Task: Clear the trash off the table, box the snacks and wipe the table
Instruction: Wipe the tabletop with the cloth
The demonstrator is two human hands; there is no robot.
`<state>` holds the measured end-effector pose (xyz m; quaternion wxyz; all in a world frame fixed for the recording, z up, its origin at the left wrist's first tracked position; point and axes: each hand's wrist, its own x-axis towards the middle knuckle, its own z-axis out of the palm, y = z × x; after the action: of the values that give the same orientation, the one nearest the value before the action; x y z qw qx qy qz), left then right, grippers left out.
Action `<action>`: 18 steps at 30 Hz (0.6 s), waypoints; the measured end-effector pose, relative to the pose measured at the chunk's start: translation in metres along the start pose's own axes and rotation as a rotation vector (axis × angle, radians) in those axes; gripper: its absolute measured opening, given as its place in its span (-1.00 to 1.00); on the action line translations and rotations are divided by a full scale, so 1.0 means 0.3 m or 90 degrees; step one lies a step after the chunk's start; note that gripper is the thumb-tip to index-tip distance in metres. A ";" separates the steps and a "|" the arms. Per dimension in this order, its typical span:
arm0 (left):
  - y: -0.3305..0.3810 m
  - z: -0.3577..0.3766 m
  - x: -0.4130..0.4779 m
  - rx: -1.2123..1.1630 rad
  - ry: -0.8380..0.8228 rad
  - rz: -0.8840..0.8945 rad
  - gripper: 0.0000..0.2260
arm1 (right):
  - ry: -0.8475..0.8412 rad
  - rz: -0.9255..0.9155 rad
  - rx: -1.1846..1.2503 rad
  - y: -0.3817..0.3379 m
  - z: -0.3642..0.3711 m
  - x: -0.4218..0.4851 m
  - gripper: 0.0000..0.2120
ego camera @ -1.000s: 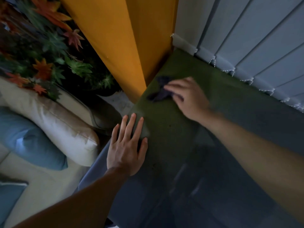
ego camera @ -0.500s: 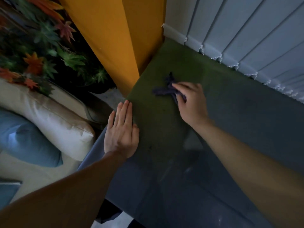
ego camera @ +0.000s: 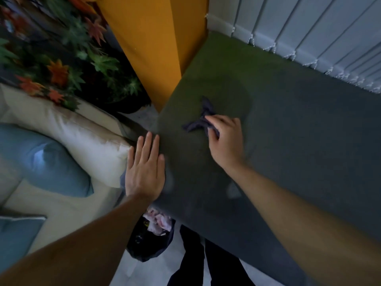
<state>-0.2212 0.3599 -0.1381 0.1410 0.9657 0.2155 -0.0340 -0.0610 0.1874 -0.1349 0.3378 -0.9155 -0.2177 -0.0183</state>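
While I watch through the head camera, everything groups around the dark table (ego camera: pixel 299 141). Far left of it lie a blue cushion (ego camera: pixel 41 162) and a cream cushion (ego camera: pixel 82 137), with a plant (ego camera: pixel 68 65) of orange and green leaves behind them. My left hand (ego camera: pixel 145 168) lies flat on the table's left edge, fingers straight and close together. Below that edge, on the floor, a black bag (ego camera: pixel 142 244) holds crumpled pink and white trash (ego camera: pixel 158 221). A yellow mark on the bag is too blurred to read. A yellow pillar (ego camera: pixel 152 44) meets the table's far left corner. Near that corner, on the tabletop, lies the dark cloth (ego camera: pixel 195 125). My right hand (ego camera: pixel 224 139) curls its fingers over the cloth's right end, pinching it against the surface. Pale vertical blinds (ego camera: pixel 309 34) hang along the table's far side.
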 end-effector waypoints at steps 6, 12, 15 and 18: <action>-0.033 0.016 -0.037 -0.062 0.062 0.002 -0.51 | -0.174 -0.251 0.033 -0.095 -0.002 -0.275 -0.67; -0.041 0.024 -0.043 -0.079 0.106 0.007 -0.55 | -0.051 -0.080 -0.015 -0.069 0.016 -0.158 -0.65; -0.046 0.028 -0.042 -0.073 0.108 0.010 -0.55 | -0.054 -0.078 0.011 -0.123 0.034 -0.282 -0.66; -0.049 0.027 -0.042 -0.087 0.110 0.020 -0.54 | -0.124 -0.186 0.044 -0.134 0.013 -0.448 -0.66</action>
<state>-0.2389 0.3652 -0.1481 0.1876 0.9565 0.2134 0.0666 -0.1995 0.1651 -0.1376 0.3398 -0.8595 -0.3806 0.0290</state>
